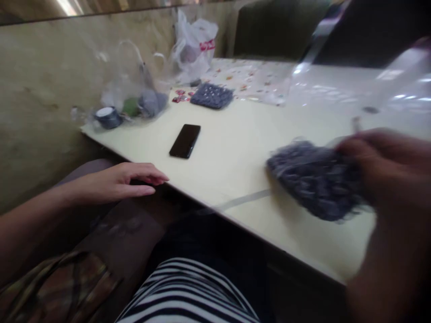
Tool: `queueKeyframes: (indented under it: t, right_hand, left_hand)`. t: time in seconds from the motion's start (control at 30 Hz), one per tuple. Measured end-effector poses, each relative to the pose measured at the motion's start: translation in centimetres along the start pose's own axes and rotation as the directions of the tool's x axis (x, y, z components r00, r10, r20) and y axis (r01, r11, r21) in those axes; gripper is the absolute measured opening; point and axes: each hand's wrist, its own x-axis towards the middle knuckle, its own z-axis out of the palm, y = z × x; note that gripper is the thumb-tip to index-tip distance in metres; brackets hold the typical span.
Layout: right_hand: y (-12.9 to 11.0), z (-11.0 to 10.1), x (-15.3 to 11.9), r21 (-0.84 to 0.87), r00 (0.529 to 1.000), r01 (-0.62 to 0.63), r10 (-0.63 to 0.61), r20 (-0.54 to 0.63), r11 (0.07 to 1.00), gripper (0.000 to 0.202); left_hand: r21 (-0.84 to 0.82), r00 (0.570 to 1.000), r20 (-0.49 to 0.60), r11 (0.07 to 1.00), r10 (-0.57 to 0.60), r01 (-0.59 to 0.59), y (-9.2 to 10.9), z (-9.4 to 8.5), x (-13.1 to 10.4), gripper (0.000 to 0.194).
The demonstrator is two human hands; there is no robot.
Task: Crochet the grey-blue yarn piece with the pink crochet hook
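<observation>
My right hand [380, 166] grips a grey-blue crocheted piece [313, 179] by its right side, raised above the table's front part. The piece is blurred by motion. A short thin tip sticks up by the fingers; I cannot make out what it is. A grey strand of yarn [245, 200] runs from below the piece over the table edge towards my lap. My left hand [138, 179] hovers empty at the table's edge, fingers loosely apart. Nearest to it on the table lies a black phone [185, 141].
A similar grey-blue crocheted piece [212, 95] lies farther back on the white table [235, 148]. By the wall stand a dark roll [107, 117], a clear bag with grey yarn [151, 103] and a white plastic bag [195, 45]. Clear plastic [336, 85] covers the back right.
</observation>
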Motion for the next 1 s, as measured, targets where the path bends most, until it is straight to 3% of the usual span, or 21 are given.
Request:
queueKeyframes:
  t: [0.07,0.13,0.27,0.33,0.43,0.53,0.63,0.7,0.77,0.9,1.0]
  right_hand:
    - [-0.8,0.3,0.4,0.121,0.99,0.003,-0.02,0.14,0.993,0.017]
    - [-1.6,1.1,0.7,0.207,0.968,0.063,-0.11,0.223,0.976,0.018]
    - [-2.8,2.7,1.1,0.241,0.919,0.139,-0.216,0.331,0.961,0.021]
    - [-2.5,2.9,1.2,0.256,0.906,0.161,-0.246,0.344,0.953,0.024]
    - [-1.3,2.4,1.3,0.287,0.885,0.145,-0.254,0.39,0.947,0.025]
    - [0.0,1.1,1.9,0.321,0.853,0.078,-0.231,0.469,0.944,0.02]
    - [0.4,0.1,2.5,0.336,0.831,0.036,-0.215,0.514,0.941,0.018]
    - [0.3,0.1,2.5,0.325,0.837,0.052,-0.219,0.501,0.944,0.018]
    - [0.1,0.7,2.2,0.304,0.863,0.097,-0.232,0.449,0.948,0.018]
    - [-0.3,2.3,0.8,0.256,0.895,0.18,-0.266,0.359,0.95,0.02]
    - [-0.4,2.3,0.4,0.295,0.874,0.159,-0.274,0.401,0.942,0.017]
  left_hand:
    - [-0.073,0.982,-0.026,0.979,0.188,-0.19,2.1,3.1,2.5,0.048]
    - [-0.165,0.957,-0.015,0.943,0.291,-0.289,4.1,6.4,4.9,0.065]
    - [-0.308,0.924,0.099,0.894,0.371,-0.326,7.3,12.8,8.8,0.092]
    - [-0.443,0.911,0.158,0.852,0.381,-0.279,8.5,15.1,9.8,0.092]
    - [-0.645,0.919,0.226,0.757,0.322,-0.106,9.6,15.5,10.3,0.074]
    - [-0.743,0.96,0.184,0.669,0.212,-0.006,9.1,12.3,10.6,0.06]
    - [-0.78,0.986,-0.02,0.615,0.164,-0.118,8.1,8.2,11.0,0.046]
    - [-0.708,0.974,-0.151,0.669,0.169,-0.226,7.9,7.3,11.1,0.04]
    - [-0.579,0.964,-0.148,0.771,0.222,-0.267,8.3,8.6,10.9,0.05]
    - [-0.384,0.921,0.072,0.862,0.384,-0.33,10.1,15.3,10.8,0.09]
    - [-0.417,0.883,0.031,0.809,0.468,-0.414,11.1,18.4,11.3,0.071]
